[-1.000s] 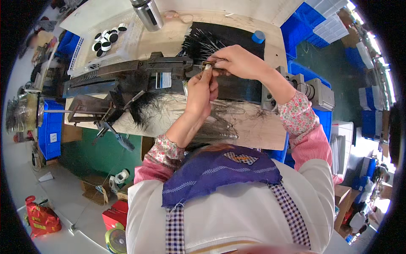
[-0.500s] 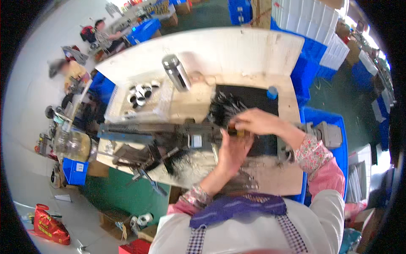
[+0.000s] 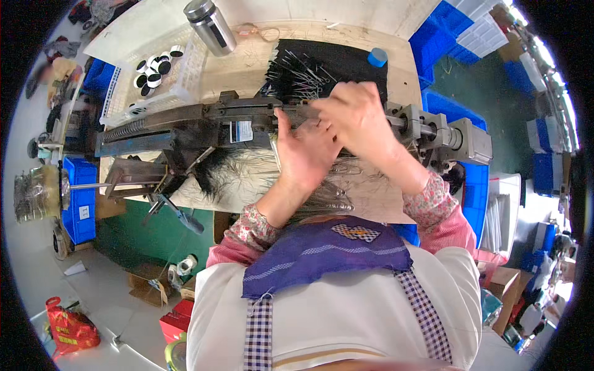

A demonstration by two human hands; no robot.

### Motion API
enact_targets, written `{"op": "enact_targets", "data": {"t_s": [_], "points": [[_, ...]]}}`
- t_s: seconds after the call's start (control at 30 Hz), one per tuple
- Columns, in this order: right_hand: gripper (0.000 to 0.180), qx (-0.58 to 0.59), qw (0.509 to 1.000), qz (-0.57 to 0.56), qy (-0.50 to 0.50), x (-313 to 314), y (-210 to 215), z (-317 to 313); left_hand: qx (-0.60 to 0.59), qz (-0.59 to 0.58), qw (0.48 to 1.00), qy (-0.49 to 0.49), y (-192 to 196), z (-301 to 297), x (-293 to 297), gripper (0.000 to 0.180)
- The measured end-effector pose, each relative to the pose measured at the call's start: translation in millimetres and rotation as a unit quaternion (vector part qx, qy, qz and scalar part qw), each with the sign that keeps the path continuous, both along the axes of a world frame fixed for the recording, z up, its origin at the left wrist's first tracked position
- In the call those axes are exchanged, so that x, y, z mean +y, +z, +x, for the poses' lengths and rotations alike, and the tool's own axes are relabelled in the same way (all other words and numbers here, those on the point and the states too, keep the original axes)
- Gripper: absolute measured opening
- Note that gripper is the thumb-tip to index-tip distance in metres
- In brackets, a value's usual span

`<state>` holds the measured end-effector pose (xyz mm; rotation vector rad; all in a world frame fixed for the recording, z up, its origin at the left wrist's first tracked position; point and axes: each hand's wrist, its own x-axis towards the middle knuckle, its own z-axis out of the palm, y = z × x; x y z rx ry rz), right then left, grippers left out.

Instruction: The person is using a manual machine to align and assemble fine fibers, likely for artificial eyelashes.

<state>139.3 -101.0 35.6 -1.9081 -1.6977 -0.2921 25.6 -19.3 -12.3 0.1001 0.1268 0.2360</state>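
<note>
Across the worktable runs a long metal bench machine (image 3: 210,127) with a spring-like rod at its left end and a white label on its side. My left hand (image 3: 303,151) is at the front of its middle, palm turned up, thumb and fingers stretched out. Just right of it and slightly higher, my right hand (image 3: 359,114) has its fingers curled over the machine, partly smeared; whatever they may hold is hidden. Behind the hands, a pile of thin metal wire pieces (image 3: 303,74) lies on a black cloth (image 3: 352,65). More thin wire pieces (image 3: 331,198) lie in front of my hands.
A white plastic basket (image 3: 192,68) with black-and-white round pieces stands at the back left, beside a steel thermos (image 3: 210,28). A blue cap (image 3: 377,57) sits on the cloth. A clamp-like metal tool (image 3: 176,213) juts past the front edge. Blue crates (image 3: 442,46) stand at right.
The view has tilted down and shifted, so the table appears higher. My right hand has turned and curled more; my left hand stays beside it at the machine.
</note>
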Motion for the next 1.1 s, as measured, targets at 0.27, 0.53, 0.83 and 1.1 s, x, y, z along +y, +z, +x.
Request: {"op": "enact_targets", "data": {"t_s": [0.27, 0.53, 0.83, 1.1], "points": [[0.012, 0.112, 0.992, -0.052, 0.032, 21.5, 7.4, 19.0, -0.018, 0.042, 0.998, 0.04, 4.8, -8.5, 6.4, 0.078], [0.013, 0.123, 0.991, -0.015, 0.044, 26.2, 22.2, 27.6, 0.02, 0.061, 0.995, 0.071, 11.4, -12.8, 14.1, 0.078], [0.018, -0.013, 0.99, -0.13, 0.043, 16.6, 51.4, 23.0, 0.007, 0.067, 0.995, 0.076, 3.4, -13.4, 10.3, 0.071], [0.015, -0.011, 0.976, -0.201, 0.082, 35.3, 51.4, 39.1, 0.016, 0.063, 0.995, 0.074, 2.3, -10.1, 10.7, 0.061]]}}
